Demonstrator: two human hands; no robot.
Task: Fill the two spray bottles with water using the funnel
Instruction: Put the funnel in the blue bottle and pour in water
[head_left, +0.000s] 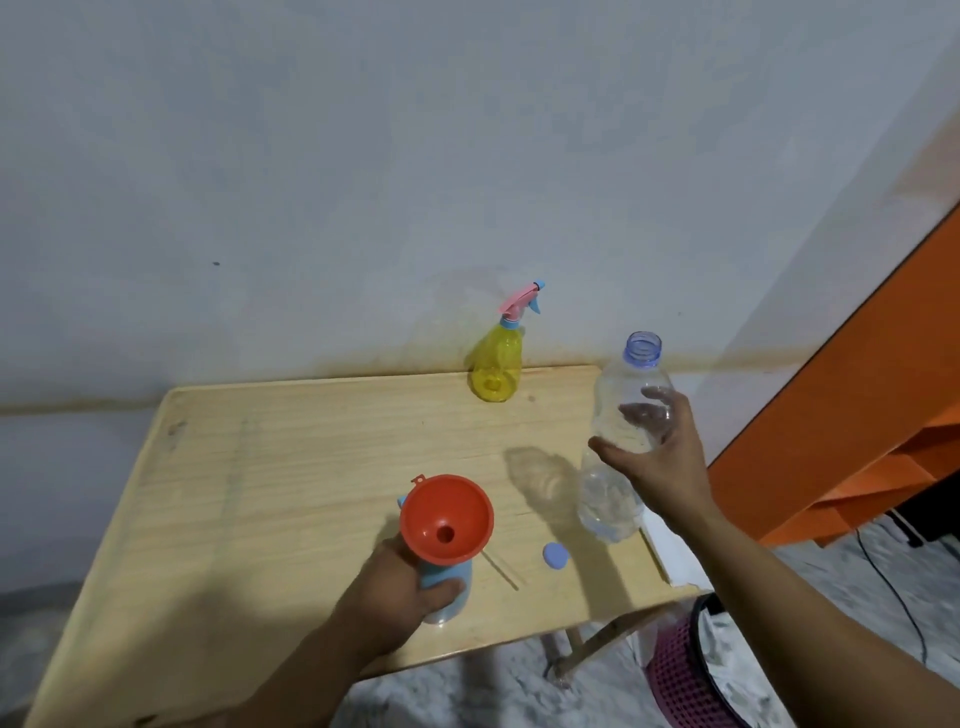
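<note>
An orange funnel (447, 514) sits in the neck of a light blue spray bottle (447, 582) near the table's front edge. My left hand (400, 587) grips that bottle's body. My right hand (654, 447) holds a clear plastic water bottle (618, 441) upright with its cap off, to the right of the funnel; it looks nearly empty. A yellow spray bottle (496, 366) with a pink and blue trigger head stands at the table's far edge by the wall.
The wooden table (260, 467) carries a blue bottle cap (556, 555) and a thin stick (501, 566) right of the funnel. An orange cabinet (857, 415) stands to the right. A pink bin (685, 670) sits on the floor below the table's right corner.
</note>
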